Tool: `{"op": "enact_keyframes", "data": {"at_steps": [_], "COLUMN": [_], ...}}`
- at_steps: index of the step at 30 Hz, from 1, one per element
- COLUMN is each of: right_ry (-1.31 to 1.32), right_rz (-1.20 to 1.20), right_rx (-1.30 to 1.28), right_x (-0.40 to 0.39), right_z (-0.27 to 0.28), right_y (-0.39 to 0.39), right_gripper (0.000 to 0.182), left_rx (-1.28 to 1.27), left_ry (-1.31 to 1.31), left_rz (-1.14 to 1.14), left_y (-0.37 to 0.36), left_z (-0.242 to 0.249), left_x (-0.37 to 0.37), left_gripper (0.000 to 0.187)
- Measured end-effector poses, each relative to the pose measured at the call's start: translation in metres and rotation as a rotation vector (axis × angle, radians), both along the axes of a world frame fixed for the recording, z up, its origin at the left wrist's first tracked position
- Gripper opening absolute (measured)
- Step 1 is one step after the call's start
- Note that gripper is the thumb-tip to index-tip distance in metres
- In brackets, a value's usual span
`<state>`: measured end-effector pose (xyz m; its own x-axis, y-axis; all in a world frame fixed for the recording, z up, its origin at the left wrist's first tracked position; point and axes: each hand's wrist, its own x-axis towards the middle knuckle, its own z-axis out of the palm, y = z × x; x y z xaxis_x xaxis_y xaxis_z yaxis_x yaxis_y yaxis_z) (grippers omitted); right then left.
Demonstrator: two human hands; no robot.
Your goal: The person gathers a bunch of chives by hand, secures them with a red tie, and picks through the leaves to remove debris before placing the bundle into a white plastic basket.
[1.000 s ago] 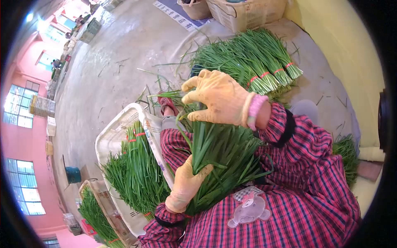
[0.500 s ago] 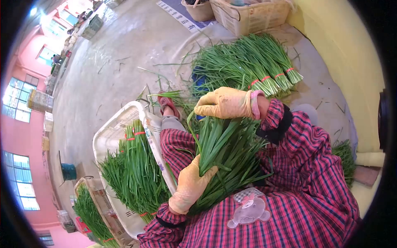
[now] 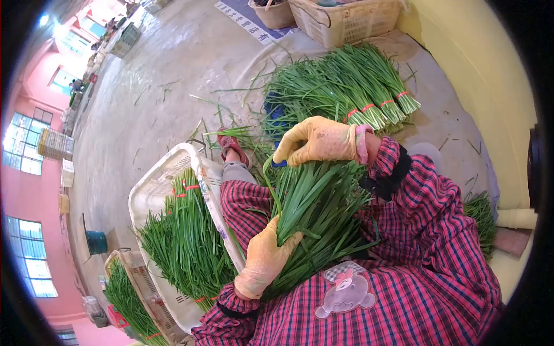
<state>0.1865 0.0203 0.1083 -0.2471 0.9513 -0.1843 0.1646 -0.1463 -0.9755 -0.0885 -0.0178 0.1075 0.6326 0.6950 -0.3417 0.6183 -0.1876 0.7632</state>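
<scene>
My left hand [image 3: 267,258], in a yellowish rubber glove, is closed around a loose bunch of garlic chives [image 3: 320,213] lying across my lap. The thumb rests over the leaves. Above the bunch, my gloved right hand [image 3: 323,140] is bent with thumb and forefinger together at the tip of a single pale chive leaf [image 3: 273,190]. That leaf stands apart from the bunch and runs down to my left hand. Just what lies between the right fingertips is partly hidden. The lower part of the bunch is covered by my left hand and sleeve.
Chive bundles [image 3: 369,86] tied with red bands lie on the floor ahead. A white crate [image 3: 141,199] of bundles stands at my left, with another crate [image 3: 135,277] beyond it. A beige basket [image 3: 346,23] sits at the back, near a yellow wall [image 3: 479,63].
My right hand has shifted slightly, its forefinger more arched, and the pale leaf now stands more clearly away from the bunch. My left hand keeps its hold.
</scene>
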Motion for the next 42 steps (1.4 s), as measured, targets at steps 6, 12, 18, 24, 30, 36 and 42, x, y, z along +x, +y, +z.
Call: {"op": "enact_keyframes", "data": {"at_steps": [6, 12, 18, 24, 30, 36, 42], "right_ry": [-0.012, 0.082, -0.591, -0.504, -0.309, -0.614, -0.564], "right_rz": [-0.302, -0.666, -0.135, -0.061, -0.383, -0.074, 0.075], "right_rx": [0.168, 0.310, 0.930, 0.752, 0.703, 0.989, 0.660], "right_x": [-0.004, 0.017, -0.020, -0.034, -0.012, -0.036, -0.031], "right_z": [-0.004, -0.004, 0.015, -0.009, -0.001, -0.002, -0.010], "right_y": [-0.002, 0.006, -0.002, 0.007, 0.001, 0.002, 0.010], "right_gripper": [0.023, 0.023, 0.031, 0.015, 0.014, 0.037, 0.018], "left_rx": [0.015, -0.011, 0.001, -0.013, -0.116, -0.124, -0.091], "left_ry": [-0.005, -0.043, -0.023, -0.020, -0.125, -0.044, -0.038], "left_rz": [-0.005, 0.003, -0.022, 0.000, 0.029, 0.038, 0.034], "left_y": [0.001, 0.001, 0.002, 0.001, 0.003, 0.000, 0.000], "left_z": [-0.005, -0.017, -0.015, -0.013, -0.018, -0.008, -0.012], "left_x": [-0.001, -0.005, -0.003, -0.003, -0.005, 0.002, -0.002], "left_gripper": [0.044, 0.043, 0.044, 0.044, 0.044, 0.041, 0.041]}}
